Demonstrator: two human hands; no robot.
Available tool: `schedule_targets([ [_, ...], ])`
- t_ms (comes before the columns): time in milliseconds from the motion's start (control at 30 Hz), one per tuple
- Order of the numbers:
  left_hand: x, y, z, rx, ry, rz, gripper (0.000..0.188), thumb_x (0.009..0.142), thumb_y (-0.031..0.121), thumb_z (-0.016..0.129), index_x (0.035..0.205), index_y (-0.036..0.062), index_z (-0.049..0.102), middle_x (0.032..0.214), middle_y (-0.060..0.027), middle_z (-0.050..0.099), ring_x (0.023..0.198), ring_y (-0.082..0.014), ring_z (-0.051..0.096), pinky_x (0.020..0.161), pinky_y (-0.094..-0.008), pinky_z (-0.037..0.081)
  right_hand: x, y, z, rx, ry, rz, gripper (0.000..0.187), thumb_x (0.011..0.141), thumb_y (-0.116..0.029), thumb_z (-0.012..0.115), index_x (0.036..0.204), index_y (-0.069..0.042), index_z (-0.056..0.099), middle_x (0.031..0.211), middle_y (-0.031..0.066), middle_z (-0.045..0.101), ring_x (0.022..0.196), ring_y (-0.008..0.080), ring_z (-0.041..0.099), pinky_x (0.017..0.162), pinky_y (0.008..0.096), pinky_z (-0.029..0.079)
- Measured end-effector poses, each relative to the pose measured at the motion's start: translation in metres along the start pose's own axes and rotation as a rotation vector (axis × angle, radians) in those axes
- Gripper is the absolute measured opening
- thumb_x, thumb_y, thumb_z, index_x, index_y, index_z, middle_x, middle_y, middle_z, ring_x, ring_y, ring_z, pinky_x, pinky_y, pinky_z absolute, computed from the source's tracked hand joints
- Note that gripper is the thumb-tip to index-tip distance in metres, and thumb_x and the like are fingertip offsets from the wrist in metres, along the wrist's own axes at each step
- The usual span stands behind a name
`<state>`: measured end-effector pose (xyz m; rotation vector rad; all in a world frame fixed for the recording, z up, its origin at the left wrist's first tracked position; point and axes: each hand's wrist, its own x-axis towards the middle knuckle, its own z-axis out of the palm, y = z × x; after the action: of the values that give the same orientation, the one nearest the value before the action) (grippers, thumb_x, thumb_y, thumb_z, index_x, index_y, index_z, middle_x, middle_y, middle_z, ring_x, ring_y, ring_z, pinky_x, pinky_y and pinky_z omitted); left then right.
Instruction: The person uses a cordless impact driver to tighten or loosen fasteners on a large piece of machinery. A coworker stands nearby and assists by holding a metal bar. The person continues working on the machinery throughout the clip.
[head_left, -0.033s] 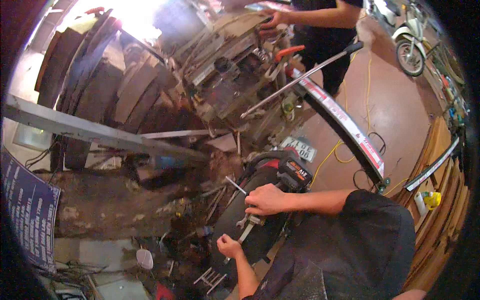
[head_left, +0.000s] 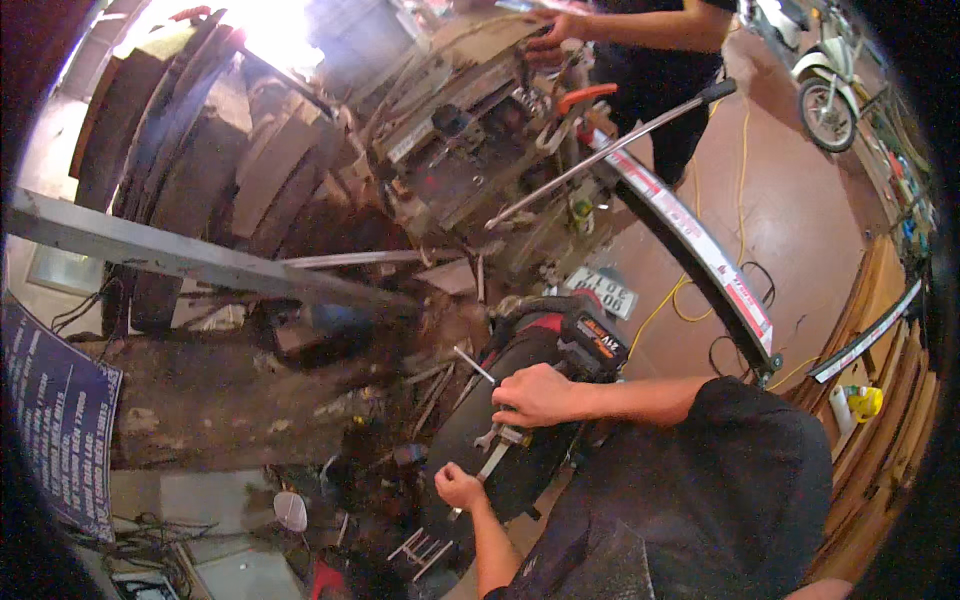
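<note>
Almost nothing has moved; right fingers [head_left: 508,397] grip a metal rod [head_left: 474,365] (left fingers [head_left: 446,479]: cannot tell)

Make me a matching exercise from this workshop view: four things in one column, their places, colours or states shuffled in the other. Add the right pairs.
1. Right hand
2. Left hand
3. Printed sheet
4. Spoked wheel

A. Dark blue with white lettering
B. Upper right, under a pale mudguard
C. Gripping a thin metal rod
D. Nearer the picture's lower edge, by a flat metal strip

Pairs: 1-C, 2-D, 3-A, 4-B
</note>
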<state>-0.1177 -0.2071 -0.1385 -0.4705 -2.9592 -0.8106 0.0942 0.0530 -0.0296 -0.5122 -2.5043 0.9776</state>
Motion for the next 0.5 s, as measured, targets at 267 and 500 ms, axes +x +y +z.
schedule_targets([
  [267, 0.0, 0.007, 0.005, 0.029, -0.038, -0.041, 0.031, 0.098, 0.03, 0.067, 0.105, -0.0001, 0.071, 0.105, -0.0194, 0.073, 0.099, -0.0384, 0.068, 0.091, -0.0458, 0.052, 0.001, 0.008, 0.0, -0.038, 0.021, -0.062, 0.037, 0.094, -0.046, 0.069, 0.089, -0.01, 0.064, 0.081, 0.012, 0.067, 0.076, 0.036, 0.07, 0.066, 0.0501, 0.057],
  [500, 0.004, 0.001, 0.014, -0.008, 0.005, -0.021, 0.029, 0.096, 0.033, 0.068, 0.1, 0.0041, 0.072, 0.102, -0.015, 0.073, 0.095, -0.0387, 0.066, 0.083, -0.05, 0.05, -0.001, 0.009, 0.008, -0.07, 0.094, -0.076, 0.034, 0.094, -0.043, 0.069, 0.085, -0.011, 0.061, 0.077, 0.0113, 0.064, 0.073, 0.0369, 0.069, 0.062, 0.0526, 0.055],
])
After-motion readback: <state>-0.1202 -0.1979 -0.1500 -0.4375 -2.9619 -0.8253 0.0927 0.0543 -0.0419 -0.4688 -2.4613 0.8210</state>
